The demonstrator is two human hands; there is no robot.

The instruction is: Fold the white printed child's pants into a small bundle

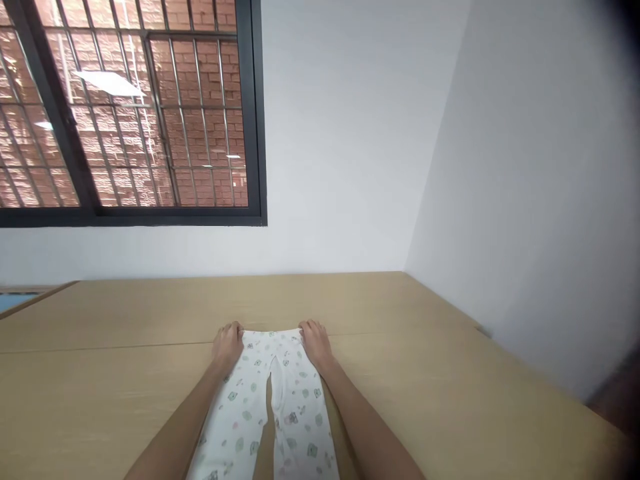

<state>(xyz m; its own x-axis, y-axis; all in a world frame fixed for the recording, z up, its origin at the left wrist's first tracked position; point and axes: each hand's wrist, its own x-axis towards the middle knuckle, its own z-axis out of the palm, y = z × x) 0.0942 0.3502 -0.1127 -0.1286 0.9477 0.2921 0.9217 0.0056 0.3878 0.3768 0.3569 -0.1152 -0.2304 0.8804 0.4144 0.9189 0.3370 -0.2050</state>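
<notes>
Midway along the table (125, 373) I see my left hand (227, 343) and right hand (315, 341) each pinching a waistband corner of the printed baby pants (270, 407) (legs trailing toward me); uneven pulling could skew them.

Trouser legs (260, 427) run off the bottom edge — hems unseen.

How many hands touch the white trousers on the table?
2. The left hand holds the far left corner of the trousers; the right hand holds the far right corner.
</notes>
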